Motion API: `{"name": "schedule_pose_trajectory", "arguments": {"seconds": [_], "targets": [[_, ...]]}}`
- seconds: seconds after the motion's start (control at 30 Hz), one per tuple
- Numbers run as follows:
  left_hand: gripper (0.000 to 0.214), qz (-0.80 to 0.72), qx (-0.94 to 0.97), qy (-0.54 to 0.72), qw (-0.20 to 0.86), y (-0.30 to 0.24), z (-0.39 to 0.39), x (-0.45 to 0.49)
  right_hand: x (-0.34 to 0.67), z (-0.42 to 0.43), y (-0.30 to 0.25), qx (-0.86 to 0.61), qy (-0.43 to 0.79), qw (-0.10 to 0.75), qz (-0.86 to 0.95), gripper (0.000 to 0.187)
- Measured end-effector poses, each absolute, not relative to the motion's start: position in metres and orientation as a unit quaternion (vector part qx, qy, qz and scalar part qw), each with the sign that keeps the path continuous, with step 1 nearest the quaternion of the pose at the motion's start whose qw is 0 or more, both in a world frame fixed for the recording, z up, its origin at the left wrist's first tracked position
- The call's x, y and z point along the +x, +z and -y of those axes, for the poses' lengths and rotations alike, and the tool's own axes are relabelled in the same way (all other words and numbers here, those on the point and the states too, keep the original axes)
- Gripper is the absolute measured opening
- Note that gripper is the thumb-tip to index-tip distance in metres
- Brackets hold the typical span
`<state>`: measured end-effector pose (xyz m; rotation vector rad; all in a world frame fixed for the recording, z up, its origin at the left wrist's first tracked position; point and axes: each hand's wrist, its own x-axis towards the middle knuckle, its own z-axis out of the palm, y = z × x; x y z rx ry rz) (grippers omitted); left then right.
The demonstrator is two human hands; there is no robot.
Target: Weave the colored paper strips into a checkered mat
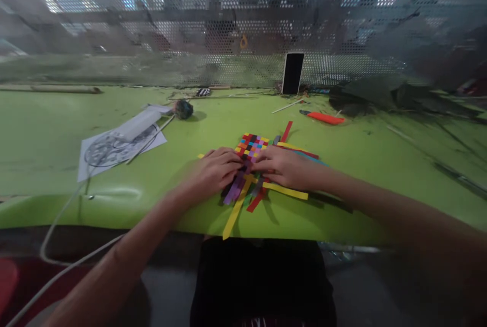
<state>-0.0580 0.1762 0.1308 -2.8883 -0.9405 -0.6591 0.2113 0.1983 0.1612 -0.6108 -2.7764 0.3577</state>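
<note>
A small woven mat [250, 145] of many-coloured flat strips lies on the green tabletop, its finished part a tight checkerboard of red, yellow, blue, purple and black. Loose strip ends fan out from it, among them a long yellow strip [233, 218] pointing towards me and a purple one [234, 189]. My left hand [215, 168] rests at the mat's left edge, fingers bent together on the strips. From the other side my right hand [285, 167] has its fingers closed on the weave, close to the left fingertips. The hands hide the middle of the mat.
Behind stands a perforated metal screen [171, 27], with a dark-faced phone [292, 74] leaning upright. An orange-handled tool [325, 118] lies back right, near dark leaf-like material [365, 96]. At left are a printed sheet [91, 157], a white oblong device [137, 123], a cable and a dark lump [183, 109].
</note>
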Motion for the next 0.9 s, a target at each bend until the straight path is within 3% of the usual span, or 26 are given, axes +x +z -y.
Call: {"name": "schedule_pose_trajectory", "arguments": {"seconds": [0.23,0.43,0.77,0.9], "targets": [[0.026,0.3,-0.933,-0.178,0.085,0.132,-0.17,-0.057,0.213,-0.195,0.139,-0.174,-0.007,0.154,0.973,0.034],[0.026,0.303,-0.932,-0.167,0.11,0.133,-0.168,-0.056,0.213,-0.195,0.131,-0.18,-0.036,0.147,0.972,0.032],[0.026,0.276,-0.939,-0.204,-0.022,0.133,-0.173,-0.055,0.211,-0.195,0.128,-0.197,0.002,0.171,0.965,0.032],[0.03,0.282,-0.925,-0.254,-0.024,0.127,-0.173,-0.056,0.212,-0.193,0.127,-0.212,0.01,0.179,0.961,0.033]]}}
